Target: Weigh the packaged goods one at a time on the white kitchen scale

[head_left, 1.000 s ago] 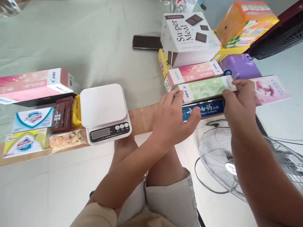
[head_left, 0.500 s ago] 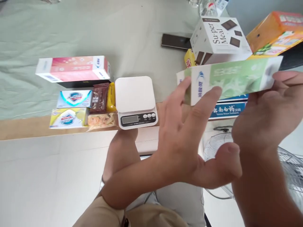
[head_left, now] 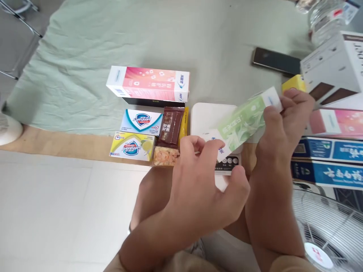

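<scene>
A green carton (head_left: 243,118), likely light, stiff and best held by its ends, is tilted over a scale (head_left: 211,116), pinched at one end by the right hand (head_left: 279,132), the left hand (head_left: 204,183) half-open near the other.

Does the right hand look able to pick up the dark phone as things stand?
Probably not while the right hand holds the green box. Otherwise the way seems fairly free: nothing visible lies on the dark phone.
</scene>
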Demonstrator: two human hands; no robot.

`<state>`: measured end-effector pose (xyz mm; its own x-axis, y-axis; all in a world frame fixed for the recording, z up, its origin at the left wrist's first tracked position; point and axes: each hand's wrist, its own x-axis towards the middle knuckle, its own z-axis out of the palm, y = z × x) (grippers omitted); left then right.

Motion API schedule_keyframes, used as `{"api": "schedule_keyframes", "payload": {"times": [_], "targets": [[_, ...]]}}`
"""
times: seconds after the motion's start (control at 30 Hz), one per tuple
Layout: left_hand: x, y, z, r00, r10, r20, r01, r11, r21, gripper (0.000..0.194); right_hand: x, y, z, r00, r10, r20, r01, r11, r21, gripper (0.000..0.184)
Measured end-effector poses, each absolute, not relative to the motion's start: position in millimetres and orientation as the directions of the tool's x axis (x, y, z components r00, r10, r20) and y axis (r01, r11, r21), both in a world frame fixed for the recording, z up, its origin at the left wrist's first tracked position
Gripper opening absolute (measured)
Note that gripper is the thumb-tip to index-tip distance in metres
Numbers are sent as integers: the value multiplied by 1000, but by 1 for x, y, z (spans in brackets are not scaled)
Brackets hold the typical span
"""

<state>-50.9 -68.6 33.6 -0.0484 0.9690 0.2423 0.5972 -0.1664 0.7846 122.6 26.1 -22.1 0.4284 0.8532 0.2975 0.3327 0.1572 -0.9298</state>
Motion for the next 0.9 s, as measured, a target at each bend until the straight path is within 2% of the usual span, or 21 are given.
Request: {"api": "schedule_keyframes", "payload": {"times": [0.1, 0.17, 0.23, 0.3, 0.37, 0.5, 0.63, 0.9], "targets": [[-69, -58, 33, -57, 992, 114, 604, -56, 795, 18, 115, 20, -32, 392, 874, 288, 332, 157, -930, 45], [-79, -50, 29, -82, 985, 149, 571, -76, 817, 10, 117, 16, -37, 360, 880, 309, 291, 208, -934, 45], [-84, -42, 21, -127, 957, 259, 535, -154, 831, 3, 123, 15, -41, 359, 867, 347, 266, 261, -928, 43], [-85, -37, 15, -167, 913, 372, 526, -236, 817, 6, 130, 14, -45, 386, 847, 366, 264, 279, -923, 40], [-83, -34, 10, -180, 889, 421, 532, -272, 802, 12, 134, 13, -51, 412, 844, 343, 248, 258, -934, 39], [-77, -36, 9, -116, 933, 341, 601, -207, 772, 24, 130, 11, -58, 411, 877, 248, 199, 179, -964, 38], [-75, -39, 7, -5, 960, 281, 713, -194, 674, 40, 122, 10, -55, 412, 884, 221, 170, 164, -972, 36], [-77, -35, 5, 91, 972, 215, 758, -207, 618, 42, 119, 10, -48, 407, 895, 182, 161, 126, -979, 33]]}}
